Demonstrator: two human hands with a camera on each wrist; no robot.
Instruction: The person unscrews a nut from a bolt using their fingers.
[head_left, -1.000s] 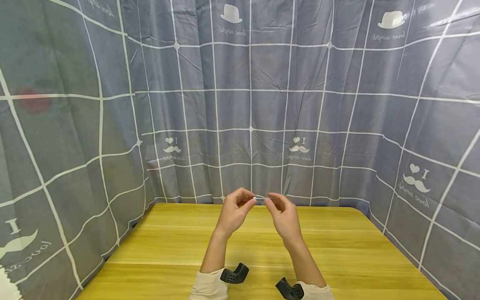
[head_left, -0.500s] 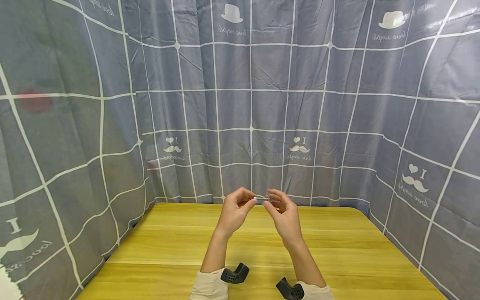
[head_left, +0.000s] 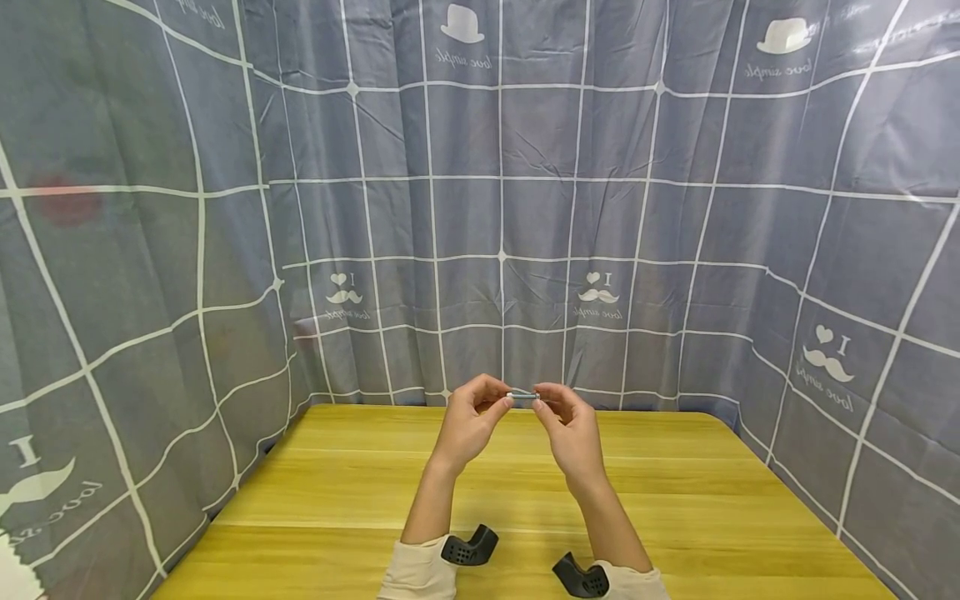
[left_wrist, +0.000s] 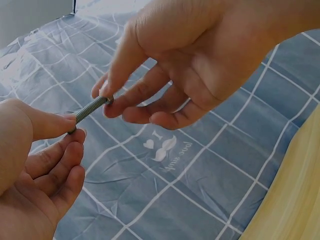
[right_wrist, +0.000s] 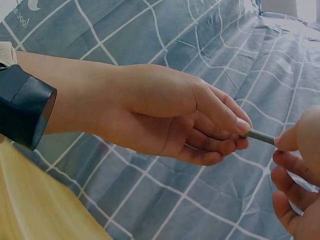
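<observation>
A thin grey threaded bolt [left_wrist: 91, 110] is held nearly level between both hands above the table's far edge. My left hand [head_left: 467, 425] pinches its left end between thumb and fingertips, which mostly hide that end. My right hand [head_left: 573, 429] has thumb and index finger at the other end, on a small metal nut [left_wrist: 108, 100] partly covered by the fingertips. In the left wrist view the right hand's remaining fingers are loosely bent, apart from the bolt. The right wrist view shows the bare threads between the two hands.
Below the hands lies a yellow wood-grain table [head_left: 510, 500]. Grey curtains with white grid lines [head_left: 540, 208] surround it at the back and both sides. Black wrist mounts [head_left: 471, 547] sit at both cuffs.
Half a second ago my right thumb and fingers were spread, baring the nut; now they have closed on it again. My left hand has kept its grip and place.
</observation>
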